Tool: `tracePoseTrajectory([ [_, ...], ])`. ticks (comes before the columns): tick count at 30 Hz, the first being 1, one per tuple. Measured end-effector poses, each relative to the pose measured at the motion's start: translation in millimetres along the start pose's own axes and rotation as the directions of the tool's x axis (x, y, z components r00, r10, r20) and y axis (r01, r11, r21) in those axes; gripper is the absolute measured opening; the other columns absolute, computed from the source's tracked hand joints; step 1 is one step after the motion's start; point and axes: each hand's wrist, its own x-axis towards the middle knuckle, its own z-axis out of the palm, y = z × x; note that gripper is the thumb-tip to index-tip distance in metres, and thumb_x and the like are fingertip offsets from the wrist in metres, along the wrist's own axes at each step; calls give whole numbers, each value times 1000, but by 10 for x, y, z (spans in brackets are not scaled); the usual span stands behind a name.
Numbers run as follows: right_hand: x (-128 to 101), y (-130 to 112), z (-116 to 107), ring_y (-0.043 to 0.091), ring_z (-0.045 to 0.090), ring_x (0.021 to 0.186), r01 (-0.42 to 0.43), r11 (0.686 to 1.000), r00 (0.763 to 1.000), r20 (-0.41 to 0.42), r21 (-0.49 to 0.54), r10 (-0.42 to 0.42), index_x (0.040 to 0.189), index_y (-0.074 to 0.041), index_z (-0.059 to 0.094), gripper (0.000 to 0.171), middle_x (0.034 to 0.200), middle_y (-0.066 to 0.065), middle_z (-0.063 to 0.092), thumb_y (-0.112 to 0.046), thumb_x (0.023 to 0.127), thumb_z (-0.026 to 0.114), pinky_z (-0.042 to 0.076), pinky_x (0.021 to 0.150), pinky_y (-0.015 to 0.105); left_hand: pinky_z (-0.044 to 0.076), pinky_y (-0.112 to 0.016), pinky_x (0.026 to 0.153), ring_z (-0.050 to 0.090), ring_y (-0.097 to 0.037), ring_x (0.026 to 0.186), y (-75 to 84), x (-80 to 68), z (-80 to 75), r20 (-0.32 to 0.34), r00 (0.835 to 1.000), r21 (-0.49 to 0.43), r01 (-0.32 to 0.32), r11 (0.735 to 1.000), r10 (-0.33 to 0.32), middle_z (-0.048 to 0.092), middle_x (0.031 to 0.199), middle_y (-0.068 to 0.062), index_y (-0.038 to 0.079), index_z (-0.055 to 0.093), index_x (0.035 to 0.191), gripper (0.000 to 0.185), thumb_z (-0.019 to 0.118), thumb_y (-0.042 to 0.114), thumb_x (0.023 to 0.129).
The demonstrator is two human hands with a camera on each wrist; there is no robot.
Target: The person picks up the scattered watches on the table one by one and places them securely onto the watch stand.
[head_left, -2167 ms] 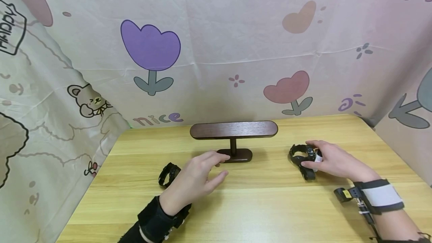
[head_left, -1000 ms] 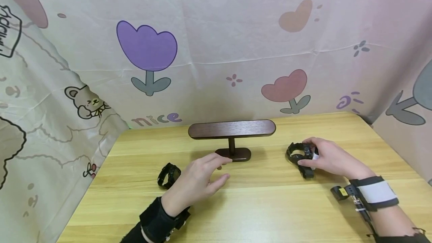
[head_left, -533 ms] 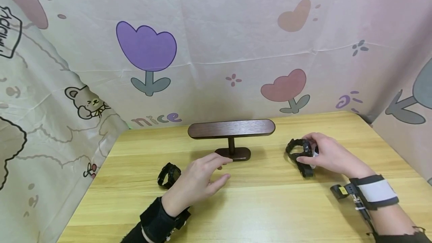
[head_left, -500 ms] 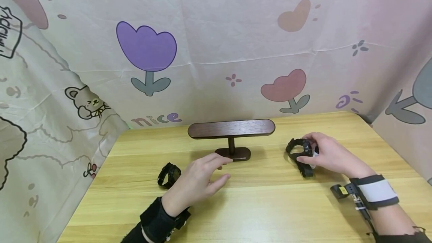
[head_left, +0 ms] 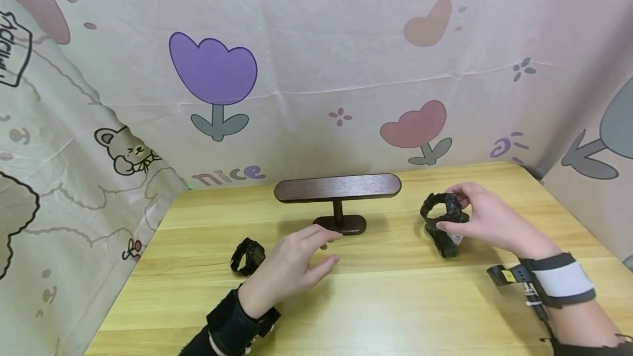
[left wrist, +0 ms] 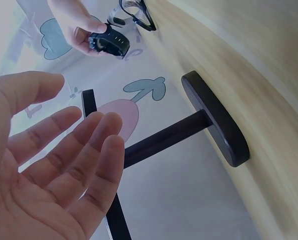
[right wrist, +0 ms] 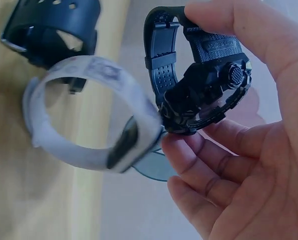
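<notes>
My right hand [head_left: 487, 218] pinches a black digital watch [right wrist: 208, 47], its strap buckled in a loop, between thumb and fingers. In the right wrist view this watch hangs above a white wristband [right wrist: 81, 156] with a dark face and another black watch [right wrist: 54, 35]. The head view shows those two mostly behind the held watch and hand. My left hand [head_left: 289, 262] holds nothing, its fingers relaxed and slightly bent. Its fingertips overlap the base of a dark wooden T-shaped stand [head_left: 338, 188] in the head view. The stand's bar carries nothing.
Another black watch [head_left: 254, 257] stands on the wooden table [head_left: 395, 312] just left of my left hand. A patterned cloth [head_left: 306, 43] hangs along the back and sides of the table. Both wrists wear straps with small cameras.
My right hand grips the black watch and has lifted it slightly, up from beside the white wristband and the other watch. My left hand stays almost still.
</notes>
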Motion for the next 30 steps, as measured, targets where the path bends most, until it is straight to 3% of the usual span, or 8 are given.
tracePoseTrajectory([
  [14,-61,-162,-69,24,60,97,63,996,993,-94,-65,-69,125,0,64,75,109,13,65,-36,70,100,52,81,40,58,-17,77,71,-9,91,37,12,32,4,1000,0,-11,1000,11,77,119,-1,10,73,131,36,80,18,97],
  [30,-96,-265,-125,39,65,113,86,995,989,-120,-41,-90,123,-2,62,74,119,18,67,-30,67,101,53,94,61,56,-16,76,71,-8,91,29,-1,52,2,1000,13,-15,1000,15,77,117,0,11,74,129,34,80,18,96],
])
